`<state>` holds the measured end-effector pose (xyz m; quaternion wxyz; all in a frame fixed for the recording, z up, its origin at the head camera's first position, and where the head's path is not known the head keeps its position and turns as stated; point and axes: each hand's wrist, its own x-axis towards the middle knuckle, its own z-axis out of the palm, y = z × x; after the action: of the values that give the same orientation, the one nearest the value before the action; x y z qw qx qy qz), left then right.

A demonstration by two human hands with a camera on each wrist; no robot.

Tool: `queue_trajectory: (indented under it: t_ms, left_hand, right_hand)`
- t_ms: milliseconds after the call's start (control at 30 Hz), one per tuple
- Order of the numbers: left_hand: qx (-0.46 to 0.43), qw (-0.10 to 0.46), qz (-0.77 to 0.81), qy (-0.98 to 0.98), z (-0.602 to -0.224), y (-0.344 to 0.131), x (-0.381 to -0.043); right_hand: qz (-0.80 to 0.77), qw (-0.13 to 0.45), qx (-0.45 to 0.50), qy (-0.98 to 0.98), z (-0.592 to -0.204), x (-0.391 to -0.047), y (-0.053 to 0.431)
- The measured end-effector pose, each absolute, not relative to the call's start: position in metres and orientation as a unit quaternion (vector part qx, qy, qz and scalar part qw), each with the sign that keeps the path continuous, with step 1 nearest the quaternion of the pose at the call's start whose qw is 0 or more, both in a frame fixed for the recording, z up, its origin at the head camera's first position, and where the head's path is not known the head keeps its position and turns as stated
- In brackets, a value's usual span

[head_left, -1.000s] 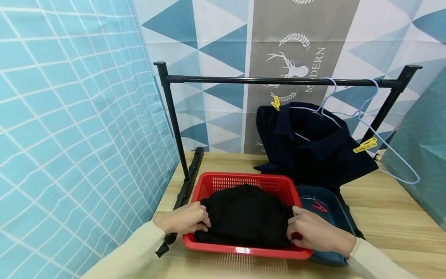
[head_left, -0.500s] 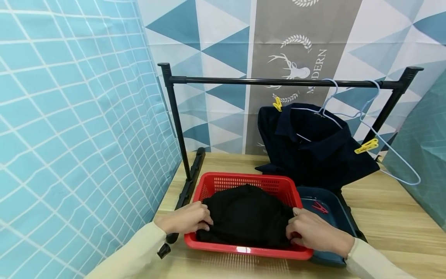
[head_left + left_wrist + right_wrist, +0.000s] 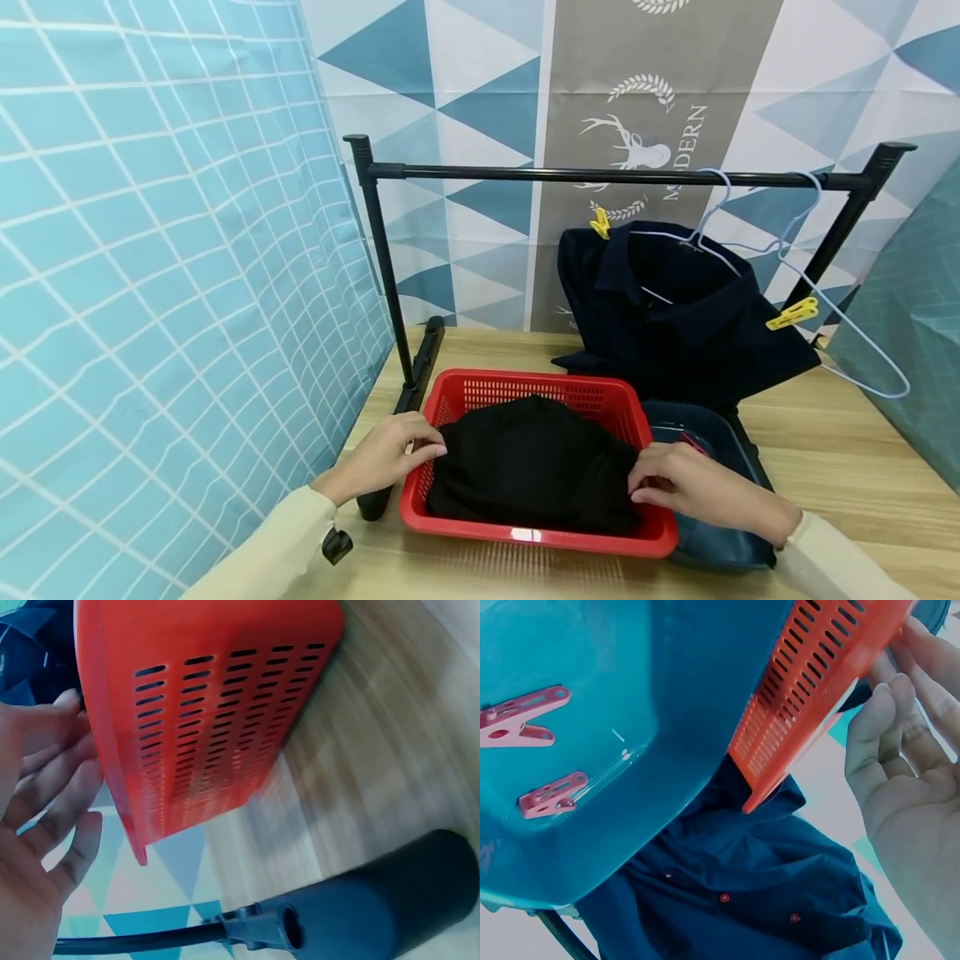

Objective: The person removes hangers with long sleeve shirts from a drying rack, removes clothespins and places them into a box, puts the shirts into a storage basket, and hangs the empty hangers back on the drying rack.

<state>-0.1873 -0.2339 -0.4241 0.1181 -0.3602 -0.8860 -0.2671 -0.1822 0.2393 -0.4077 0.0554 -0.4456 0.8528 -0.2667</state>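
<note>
Black folded cloth [image 3: 532, 467] lies inside a red slotted basket [image 3: 525, 535] on the wooden table. My left hand [image 3: 390, 454] hovers at the basket's left rim, thumb extended toward the cloth's edge. Its fingers bend loosely beside the rim in the left wrist view, with nothing gripped. Over the right rim is my right hand [image 3: 686, 482], thumb and fingers loosely bent near the cloth's right edge. The right wrist view shows its fingers relaxed beside the basket wall [image 3: 810, 675], gripping nothing.
A black rack [image 3: 525, 173] stands behind, with a dark navy collared shirt [image 3: 675, 333] clipped to a hanger by yellow clothespins [image 3: 793, 313]. Another hanger [image 3: 847, 321] hangs at right. A dark blue basin [image 3: 720, 533] beside the basket holds pink clothespins [image 3: 555, 795].
Both hands have loosened their fingers from the cloth's edges. The left hand has risen slightly, and the right has shifted rightward over the rim. The cloth stays in the basket.
</note>
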Motion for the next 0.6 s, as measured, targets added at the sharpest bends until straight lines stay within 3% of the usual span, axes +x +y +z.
queue_trajectory:
  t_ms: [333, 600]
  left_hand:
    - [-0.218, 0.137, -0.294, -0.920, -0.432, -0.241, -0.183]
    - [-0.172, 0.079, -0.293, -0.937, -0.437, -0.248, -0.181]
  right_hand:
    - [-0.277, -0.011, -0.438, 0.855, -0.399, -0.183, 0.252]
    - [-0.281, -0.018, -0.423, 0.861, -0.398, -0.182, 0.260]
